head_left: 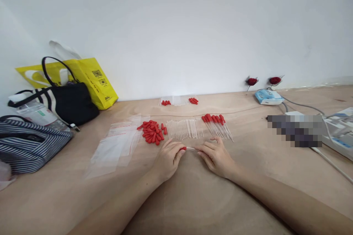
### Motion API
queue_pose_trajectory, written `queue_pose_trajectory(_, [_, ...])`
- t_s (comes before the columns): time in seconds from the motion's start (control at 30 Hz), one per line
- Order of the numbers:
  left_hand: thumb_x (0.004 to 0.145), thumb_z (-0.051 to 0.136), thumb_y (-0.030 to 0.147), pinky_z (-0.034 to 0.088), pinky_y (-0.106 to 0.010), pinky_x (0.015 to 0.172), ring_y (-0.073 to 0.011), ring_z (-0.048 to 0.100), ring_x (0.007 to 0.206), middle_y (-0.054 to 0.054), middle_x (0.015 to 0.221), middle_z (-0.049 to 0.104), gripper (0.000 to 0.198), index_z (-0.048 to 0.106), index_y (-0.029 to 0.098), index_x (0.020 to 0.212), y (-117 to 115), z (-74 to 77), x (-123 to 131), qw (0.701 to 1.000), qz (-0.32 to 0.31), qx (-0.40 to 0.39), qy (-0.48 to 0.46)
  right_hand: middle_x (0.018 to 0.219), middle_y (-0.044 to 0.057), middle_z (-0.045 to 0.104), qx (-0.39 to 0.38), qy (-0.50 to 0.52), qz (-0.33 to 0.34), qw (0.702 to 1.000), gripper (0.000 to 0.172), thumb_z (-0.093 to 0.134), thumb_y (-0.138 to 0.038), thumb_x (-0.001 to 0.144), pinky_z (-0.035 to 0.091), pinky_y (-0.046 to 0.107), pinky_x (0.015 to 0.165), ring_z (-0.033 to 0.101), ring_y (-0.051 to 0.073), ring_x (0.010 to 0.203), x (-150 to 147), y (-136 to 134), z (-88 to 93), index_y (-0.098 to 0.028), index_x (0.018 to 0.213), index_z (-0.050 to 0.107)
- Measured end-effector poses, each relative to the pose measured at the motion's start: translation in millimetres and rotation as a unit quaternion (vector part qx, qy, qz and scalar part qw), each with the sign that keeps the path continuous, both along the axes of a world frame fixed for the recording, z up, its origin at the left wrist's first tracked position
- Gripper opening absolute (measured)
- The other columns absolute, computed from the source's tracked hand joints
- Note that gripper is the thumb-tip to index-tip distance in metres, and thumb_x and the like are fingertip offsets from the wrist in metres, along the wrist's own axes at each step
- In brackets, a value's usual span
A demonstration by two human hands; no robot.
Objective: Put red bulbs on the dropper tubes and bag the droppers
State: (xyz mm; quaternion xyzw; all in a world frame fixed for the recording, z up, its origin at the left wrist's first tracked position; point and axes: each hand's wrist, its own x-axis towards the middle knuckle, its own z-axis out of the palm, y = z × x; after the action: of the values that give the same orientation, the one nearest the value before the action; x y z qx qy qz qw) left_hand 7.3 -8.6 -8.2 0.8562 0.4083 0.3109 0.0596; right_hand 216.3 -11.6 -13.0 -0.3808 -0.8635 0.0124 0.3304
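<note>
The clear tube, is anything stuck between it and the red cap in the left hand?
Nothing visible. The clear tube, held by the right hand, seems to reach right up to the red cap in the left hand.

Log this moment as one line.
left hand: holds red bulb | right hand: holds clear tube | tube end: at bulb | around: loose bulbs, bare tubes, bulb-topped tubes, plastic bags

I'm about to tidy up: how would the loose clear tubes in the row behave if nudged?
The clear tubes look slim and rounded, so they would probably roll. Thin and see-through, perhaps glass, they may be fragile. Such slender bodies are likely light.
</note>
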Motion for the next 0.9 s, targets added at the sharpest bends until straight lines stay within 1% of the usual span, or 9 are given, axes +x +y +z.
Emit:
queue_pose_trajectory(0.13, [0.087,0.039,0.024,0.038,-0.040,0.090,-0.0162,0.060,0.081,-0.002,0.083,0.066,0.019,0.057,0.020,0.087,-1.4,2.2,2.2,1.000,0.011,0.003,-0.011,0.076,0.002,0.064,0.013,0.004,0.017,1.000,0.021,0.040,-0.020,0.087,0.028,0.033,0.082,0.055,0.011,0.066,-2.4,-2.9,-2.3,-0.019,0.093,0.060])
queue_pose_trajectory(0.3, [0.087,0.041,0.026,0.037,-0.037,0.085,-0.0150,0.060,0.074,-0.001,0.076,0.066,0.019,0.058,0.020,0.081,-2.5,2.8,1.9,0.999,0.018,0.005,-0.031,0.077,0.002,0.064,0.008,0.023,0.043,0.999,0.021,0.043,-0.017,0.085,0.028,0.030,0.071,0.051,0.011,0.064,-5.3,-4.8,-3.5,-0.018,0.096,0.060])
queue_pose_trajectory(0.37, [0.086,0.042,0.025,0.035,-0.037,0.087,-0.0148,0.059,0.074,0.000,0.076,0.066,0.017,0.057,0.020,0.081,-3.2,2.8,1.0,1.000,0.010,0.006,-0.025,0.074,0.001,0.063,0.015,0.017,0.056,0.998,0.022,0.043,-0.016,0.084,0.026,0.030,0.068,0.050,0.011,0.062,-4.0,-3.1,-2.4,-0.019,0.098,0.060])
queue_pose_trajectory(0.47, [0.086,0.042,0.023,0.031,-0.039,0.090,-0.0145,0.059,0.074,0.001,0.075,0.065,0.016,0.057,0.021,0.079,-5.3,3.7,0.9,1.000,-0.012,0.011,-0.002,0.067,-0.001,0.061,0.045,0.002,0.078,0.996,0.026,0.041,-0.012,0.082,0.023,0.031,0.066,0.049,0.010,0.058,-0.5,0.1,0.1,-0.020,0.098,0.060])
queue_pose_trajectory(0.53, [0.086,0.041,0.022,0.028,-0.040,0.092,-0.0145,0.059,0.075,0.001,0.073,0.065,0.016,0.056,0.020,0.079,-7.1,4.4,1.6,0.999,-0.028,0.017,0.016,0.063,-0.002,0.059,0.064,-0.001,0.087,0.994,0.027,0.040,-0.011,0.082,0.022,0.031,0.066,0.048,0.009,0.056,0.6,1.4,1.6,-0.020,0.096,0.061])
queue_pose_trajectory(0.63, [0.086,0.040,0.022,0.026,-0.041,0.095,-0.0148,0.059,0.076,0.000,0.073,0.064,0.017,0.055,0.020,0.079,-9.3,4.5,2.5,0.998,-0.036,0.030,0.032,0.062,-0.001,0.057,0.080,-0.002,0.083,0.993,0.025,0.038,-0.012,0.082,0.021,0.031,0.064,0.045,0.010,0.055,-2.0,1.7,2.5,-0.018,0.089,0.061])
queue_pose_trajectory(0.77, [0.086,0.040,0.022,0.026,-0.041,0.095,-0.0144,0.059,0.074,0.000,0.071,0.063,0.017,0.054,0.019,0.077,-10.2,2.4,2.7,0.998,-0.039,0.044,0.034,0.065,0.000,0.058,0.073,-0.003,0.080,0.994,0.023,0.037,-0.016,0.084,0.020,0.030,0.062,0.043,0.010,0.055,-8.1,0.9,1.0,-0.016,0.082,0.060])
queue_pose_trajectory(0.9, [0.085,0.039,0.022,0.026,-0.040,0.094,-0.0138,0.058,0.071,0.001,0.070,0.063,0.017,0.053,0.018,0.077,-9.3,0.3,3.9,0.997,-0.053,0.046,0.031,0.068,0.001,0.060,0.053,-0.003,0.089,0.995,0.023,0.035,-0.016,0.085,0.020,0.030,0.062,0.043,0.011,0.057,-10.4,0.4,-0.7,-0.016,0.083,0.058])
